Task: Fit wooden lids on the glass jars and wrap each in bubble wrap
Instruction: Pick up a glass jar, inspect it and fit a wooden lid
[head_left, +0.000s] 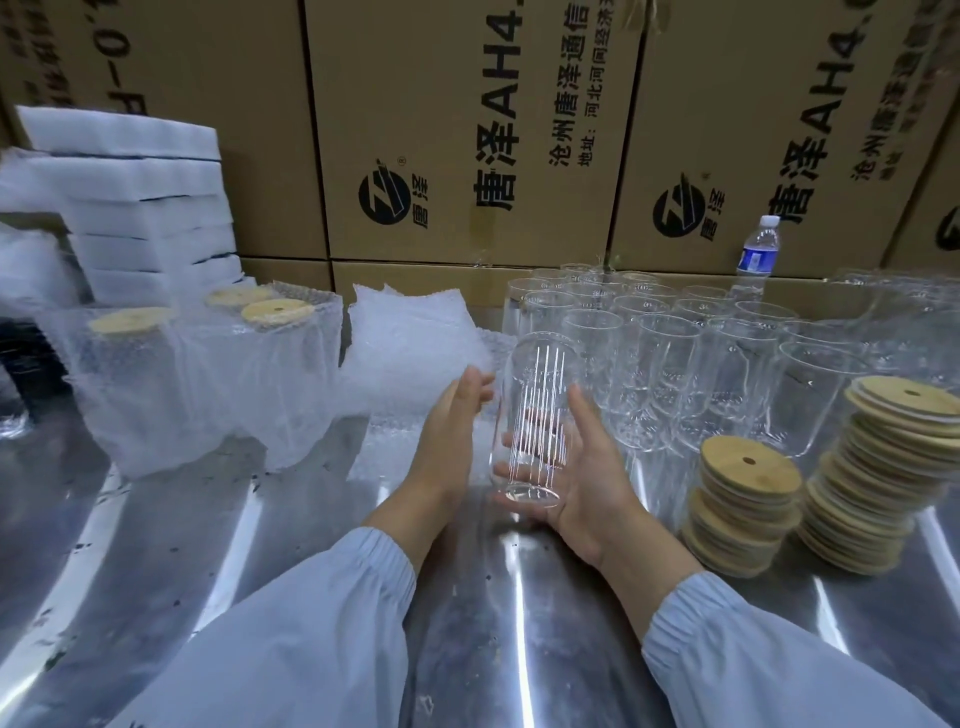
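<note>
A clear glass jar (535, 415) with no lid is tilted above the metal table at the centre. My right hand (576, 478) cradles its base and side, fingers curled under it. My left hand (452, 421) hovers flat just left of the jar, fingers straight, apart from the glass. Several empty glass jars (691, 353) stand in a group behind and to the right. Two stacks of wooden lids (743, 504) with small holes rise at the right. A heap of bubble wrap (415, 348) lies behind my left hand. Wrapped, lidded jars (275, 379) stand at the left.
Cardboard boxes (467, 130) form a wall along the back. White foam sheets (140, 208) are stacked at the far left. A water bottle (758, 254) stands behind the jars. The shiny metal table (260, 545) reaches to the near edge.
</note>
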